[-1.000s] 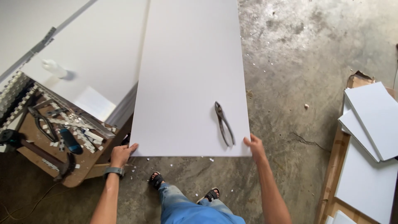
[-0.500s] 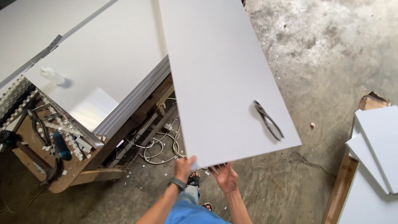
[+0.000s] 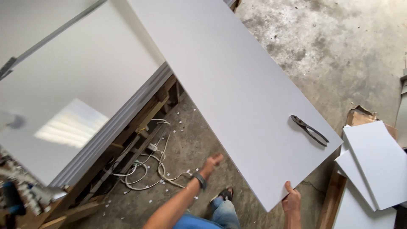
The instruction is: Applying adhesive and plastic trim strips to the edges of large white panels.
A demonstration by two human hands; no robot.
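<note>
Two hands | right hand (image 3: 291,199) grips white panel (image 3: 237,93) at near corner, steadying it | left hand (image 3: 213,161) open, free below panel's edge | pliers (image 3: 309,130) rest on panel | cables (image 3: 144,169) on floor

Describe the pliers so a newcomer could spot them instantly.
Find the long white panel slanting across the middle, its near edge held by the right hand. Near its right corner lie the pliers, dark metal with spread handles: the only thing on that bare white surface.
</note>
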